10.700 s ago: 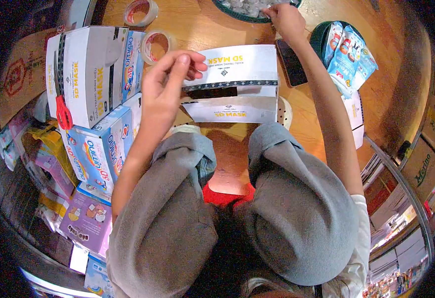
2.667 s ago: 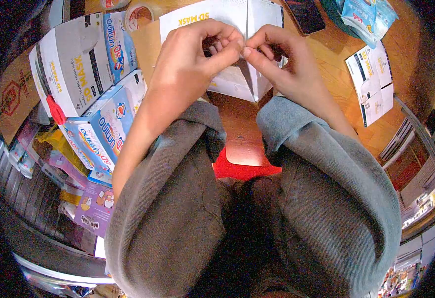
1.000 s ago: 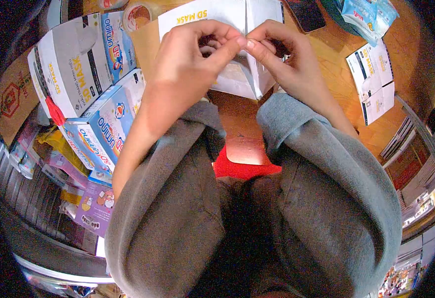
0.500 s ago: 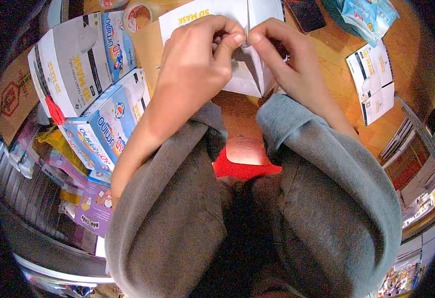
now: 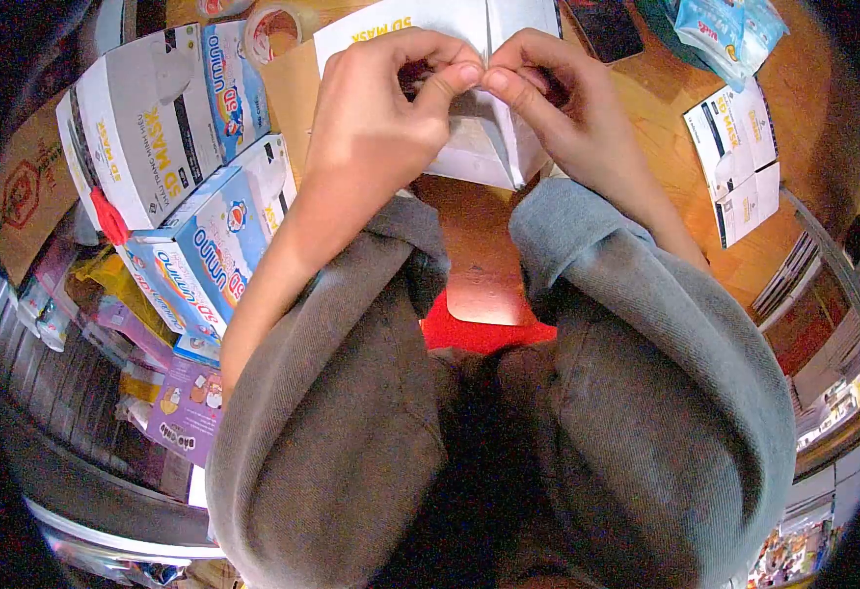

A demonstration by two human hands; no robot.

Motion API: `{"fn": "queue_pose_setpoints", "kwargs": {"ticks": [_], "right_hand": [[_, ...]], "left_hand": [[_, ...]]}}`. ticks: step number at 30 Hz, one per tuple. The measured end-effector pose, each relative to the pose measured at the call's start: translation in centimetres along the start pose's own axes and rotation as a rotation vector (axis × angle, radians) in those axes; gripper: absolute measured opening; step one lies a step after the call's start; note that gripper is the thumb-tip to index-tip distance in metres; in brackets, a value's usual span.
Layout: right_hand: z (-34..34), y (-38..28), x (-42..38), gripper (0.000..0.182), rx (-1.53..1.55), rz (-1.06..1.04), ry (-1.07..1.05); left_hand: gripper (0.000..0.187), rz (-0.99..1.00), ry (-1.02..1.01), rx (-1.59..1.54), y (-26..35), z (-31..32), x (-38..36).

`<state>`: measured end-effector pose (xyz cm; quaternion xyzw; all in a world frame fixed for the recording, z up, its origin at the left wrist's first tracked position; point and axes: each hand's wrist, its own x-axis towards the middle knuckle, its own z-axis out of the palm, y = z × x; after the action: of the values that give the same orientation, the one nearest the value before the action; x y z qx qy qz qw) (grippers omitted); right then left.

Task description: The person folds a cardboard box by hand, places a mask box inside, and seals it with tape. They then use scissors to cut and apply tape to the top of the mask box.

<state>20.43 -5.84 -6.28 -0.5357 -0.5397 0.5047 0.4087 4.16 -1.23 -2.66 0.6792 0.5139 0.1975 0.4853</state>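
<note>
A white mask box (image 5: 474, 157) with yellow "5D MASK" lettering stands on the wooden surface at the top centre, an upright edge running along its middle. My left hand (image 5: 386, 113) is closed in a pinch at that edge, thumb against bent forefinger. Right beside it, my right hand (image 5: 577, 123) pinches the same spot, and the two sets of fingertips meet. Whatever small part or strip lies between the fingertips is mostly hidden. The box's far side is partly covered by my hands.
At left stand more mask boxes (image 5: 145, 128), blue Umino boxes (image 5: 199, 245) and a tape roll (image 5: 275, 34). A phone (image 5: 602, 27), a blue packet (image 5: 729, 39) and a flattened mask box (image 5: 734, 162) lie at right. My trousered knees (image 5: 646, 363) are close below my hands.
My right hand's fingertips have shifted slightly left and closed in against my left hand's. A thin shiny bit seen between them earlier is now covered.
</note>
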Motion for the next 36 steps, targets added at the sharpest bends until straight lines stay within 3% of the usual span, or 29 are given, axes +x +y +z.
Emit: {"fn": "queue_pose_setpoints", "kwargs": {"ticks": [7,22,26,28,36], "right_hand": [[0.1,0.1,-0.1,0.019,0.001,-0.02,0.017],[0.6,0.1,-0.6,0.02,0.019,0.014,0.072],[0.1,0.3,-1.1,0.02,0.09,0.136,0.081],[0.3,0.4,-0.8,0.02,0.111,0.096,0.065],[0.3,0.5,-0.6,0.02,0.1,0.044,0.035]], "left_hand": [[0.012,-0.027,0.033,0.046,0.3,0.1,-0.3],[0.006,0.279,0.101,0.308,1.1,0.4,-0.6],[0.012,0.066,0.069,0.129,0.2,-0.9,0.0],[0.019,-0.074,-0.013,-0.013,1.1,-1.2,-0.5],[0.014,-0.024,-0.09,0.005,0.7,-1.3,0.0]]}}
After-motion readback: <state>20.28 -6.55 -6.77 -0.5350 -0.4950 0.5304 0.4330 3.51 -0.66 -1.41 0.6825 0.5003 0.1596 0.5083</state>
